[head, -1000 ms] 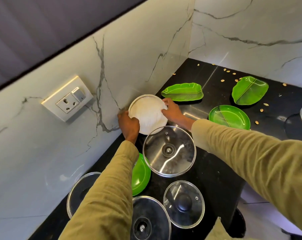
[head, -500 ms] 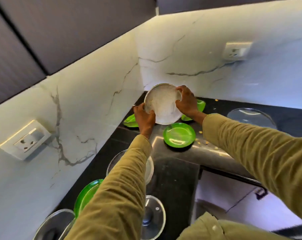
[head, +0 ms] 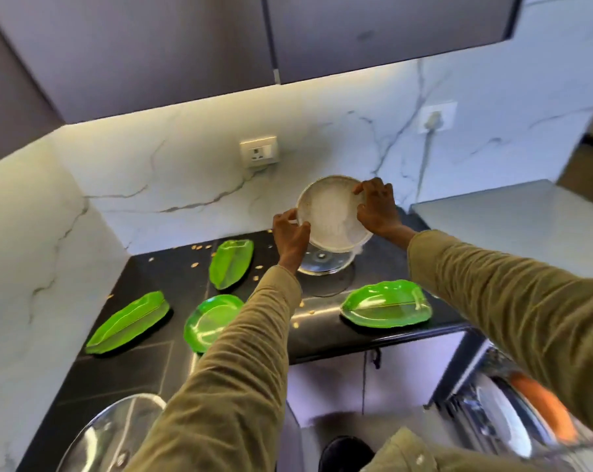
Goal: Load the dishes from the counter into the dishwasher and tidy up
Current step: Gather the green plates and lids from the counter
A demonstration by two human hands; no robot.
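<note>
On counter at left: glass lid [head: 114, 434] at near edge, green leaf dishes [head: 128, 323], round green plate [head: 210, 321] beyond. Centre: left hand [head: 291, 231] pinching rim of white plate [head: 332, 212], held tilted in air above second glass lid [head: 322, 262]. Right hand [head: 376, 207] gripping opposite rim. Plate round, pale, pitted surface, thin darker edge. Advice: keep both grips firm, carry level, swing right toward open dishwasher rack [head: 502, 417], slot on edge.
</note>
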